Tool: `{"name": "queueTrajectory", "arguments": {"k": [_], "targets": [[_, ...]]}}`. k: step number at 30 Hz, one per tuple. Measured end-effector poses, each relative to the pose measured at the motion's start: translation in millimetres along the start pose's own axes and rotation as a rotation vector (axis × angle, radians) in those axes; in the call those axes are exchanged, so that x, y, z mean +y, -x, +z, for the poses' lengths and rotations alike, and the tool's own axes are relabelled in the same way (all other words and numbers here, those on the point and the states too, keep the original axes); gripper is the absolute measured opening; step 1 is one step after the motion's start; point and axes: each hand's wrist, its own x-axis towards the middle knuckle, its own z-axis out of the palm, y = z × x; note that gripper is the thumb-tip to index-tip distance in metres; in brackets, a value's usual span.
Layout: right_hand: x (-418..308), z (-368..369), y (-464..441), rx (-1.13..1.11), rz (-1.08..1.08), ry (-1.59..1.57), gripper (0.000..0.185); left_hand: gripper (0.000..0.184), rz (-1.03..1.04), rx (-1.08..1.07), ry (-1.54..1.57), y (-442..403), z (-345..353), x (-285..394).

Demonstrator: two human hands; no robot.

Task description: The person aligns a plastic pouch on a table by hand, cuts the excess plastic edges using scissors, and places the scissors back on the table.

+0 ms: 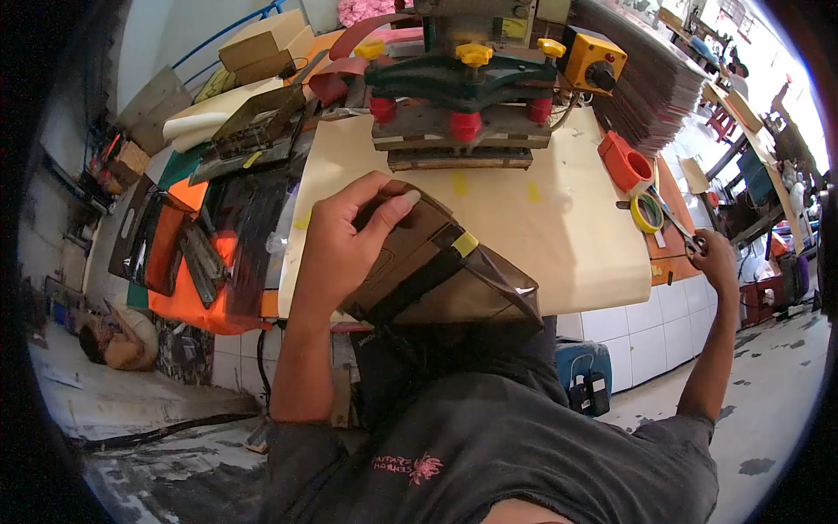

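My left hand (pixel 349 231) pinches a brown see-through plastic piece (pixel 410 253) between thumb and fingers, tilted above the near edge of the cream sheet. A black strip crosses the plastic, and a bit of yellow tape (pixel 464 244) sits on its upper edge. Far out to the right, my right hand (pixel 717 260) has its fingers closed around the handles of scissors (pixel 694 242). Their blades point back towards a roll of yellow tape (pixel 647 212) on the table. Behind it stands a red tape dispenser (pixel 616 161).
A press (pixel 463 87) with yellow knobs and red feet stands over the cream sheet (pixel 594 253). Its yellow control box (pixel 595 61) is at right, beside a tall stack of sheets (pixel 650 79). Dark plastic pieces and metal bars (pixel 202 262) lie on orange material at left.
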Motion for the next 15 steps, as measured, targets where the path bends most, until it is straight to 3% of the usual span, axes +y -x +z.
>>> {"name": "queueTrajectory", "arguments": {"k": [2,4,6,8,10,12,14,15], "targets": [[15.0,-4.5,4.5,0.135,-0.143,0.05,0.037,0.019,-0.002,-0.004,0.002,-0.4,1.1,-2.5],[6.3,-25.6,20.0,0.119,-0.119,0.089,0.035,0.018,-0.002,-0.006,0.003,-1.5,0.9,-0.4],[-3.6,-45.5,34.9,0.051,0.095,0.029,0.037,0.019,-0.024,-0.02,0.025,-3.7,0.1,6.3],[-2.0,-53.2,50.7,0.048,0.138,0.073,0.043,0.019,-0.03,-0.027,0.049,-4.5,0.6,5.5],[7.0,-50.2,64.4,0.157,0.217,-0.423,0.05,0.02,-0.036,-0.037,0.069,-5.8,0.2,3.8],[-8.8,-50.7,72.8,0.122,0.217,-0.546,0.055,0.02,-0.023,-0.047,0.013,-8.0,0.6,-0.2],[-58.2,-58.3,84.4,0.178,0.162,-1.167,0.055,0.02,-0.072,-0.073,0.064,-10.7,0.9,-1.0],[-54.2,-47.2,80.7,0.119,0.054,-1.324,0.058,0.019,-0.124,-0.096,0.117,-12.1,1.0,-1.8]]}}
